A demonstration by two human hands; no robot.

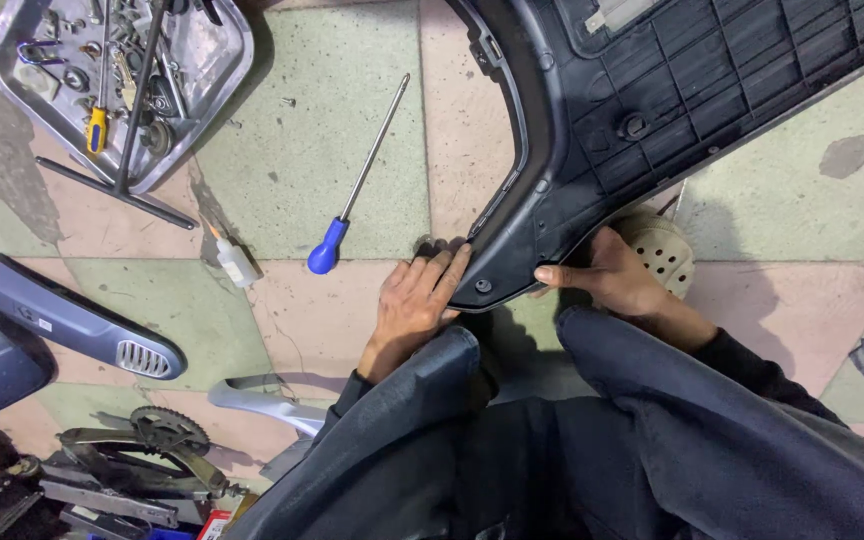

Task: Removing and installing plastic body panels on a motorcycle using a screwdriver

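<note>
Nearest the camera, the person's knees in dark trousers fill the bottom of the view, and both arms in dark sleeves reach forward over them. The left hand (414,300) lies flat, fingers straight and close together, their tips pressed on the lower rounded corner of a large black ribbed plastic body panel (652,90). The right hand (607,275) grips that same lower edge from the other side, thumb on top, fingers curled under and hidden. The panel rests on the floor of pale green and pink tiles (302,150) and stretches away to the upper right.

To the left lie a grey-blue trim piece with a small vent grille (82,325) and a rusty toothed sprocket (167,430) among metal parts. Further out, a long screwdriver with a blue bulb handle (357,185) lies on the tiles, near a small white tube (234,262). Farthest, a dented metal tray of screws and tools (207,60) sits at the upper left.
</note>
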